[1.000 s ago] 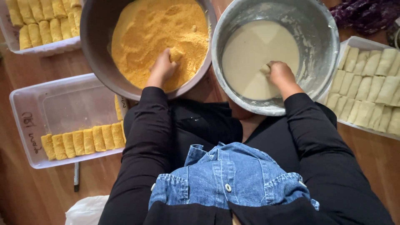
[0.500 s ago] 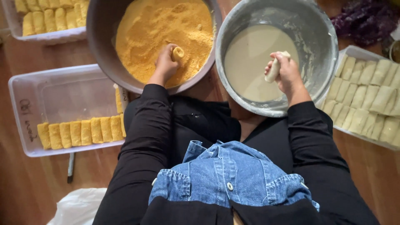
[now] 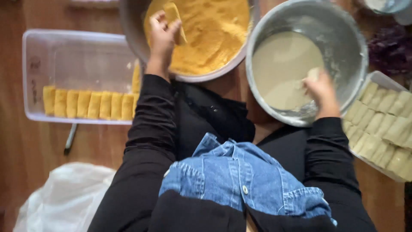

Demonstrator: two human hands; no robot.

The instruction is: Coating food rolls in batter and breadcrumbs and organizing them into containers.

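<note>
Left hand (image 3: pixel 162 36): raised over the far-left bowl of yellow crumbs (image 3: pixel 214 34), fingers closed around a crumb-coated piece (image 3: pixel 174 15), which stands clear of the crumb surface.
Right hand (image 3: pixel 319 92): down inside the grey bowl of pale batter (image 3: pixel 283 68) at the right; fingertips pinch a battered piece (image 3: pixel 312 75) at the batter surface. View is blurred here, so how tight the pinch is cannot be told exactly.
Left tray (image 3: pixel 81 56): clear, left of the crumb bowl; one row of coated yellow pieces (image 3: pixel 88 104) along its near edge, the rest of the floor bare.
Right tray (image 3: pixel 377 79): near right, packed with pale uncoated pieces (image 3: pixel 386 129), just beside the batter bowl.
Other items: dark pen-like object (image 3: pixel 71 138) on the wooden table (image 3: pixel 30 146) near the left tray; white plastic bag (image 3: pixel 64 199) at near left.
Technique, judged: each hand appears to serve one bowl, left dry and right wet; holding to that should stop crumbs clumping on the fingers.
Technique, coated piece: a light shake over the crumbs should drop loose coating into the bowl rather than onto the table.
Technique, battered piece: letting excess run off above the grey bowl would avoid wet patches in the crumbs.
</note>
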